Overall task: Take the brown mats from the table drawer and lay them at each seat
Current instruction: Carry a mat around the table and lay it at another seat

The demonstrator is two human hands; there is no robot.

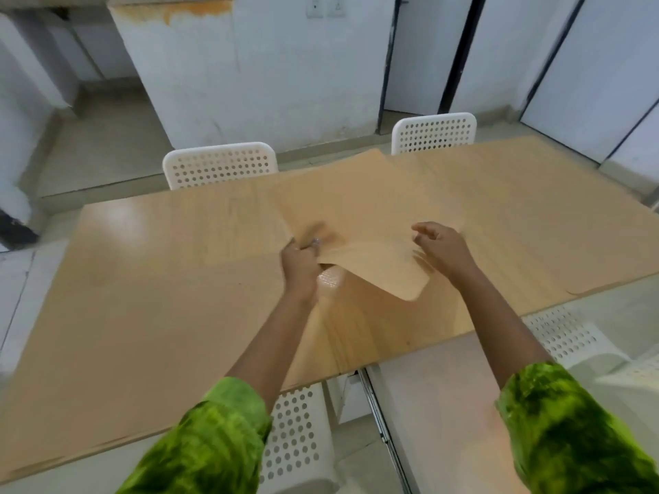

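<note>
While the left hand pinches the near-left edge of the brown mats, the sheets are held up off the counter and fan away from the grip toward the far side, their far corners reaching close to the far counter edge. The left grip is pressed together on the mats; how many sheets it holds cannot be told, though at least two layers show, one lower corner curling down toward the person.

The right hand hovers at the right of the same sheets with its fingers loosely spread and curled; whether it touches the top mat cannot be told because of blur.

The deciding relation: the mats lie forward and to the right of the left grip, so the free edge is nearest the right hand. In judgement, the right hand is the one placed to peel off a single mat while the left keeps the rest.

Two white perforated chairs stand at the far side, one left and one right; no mat appears laid at either seat yet. The open drawer sits below the near counter edge.
</note>
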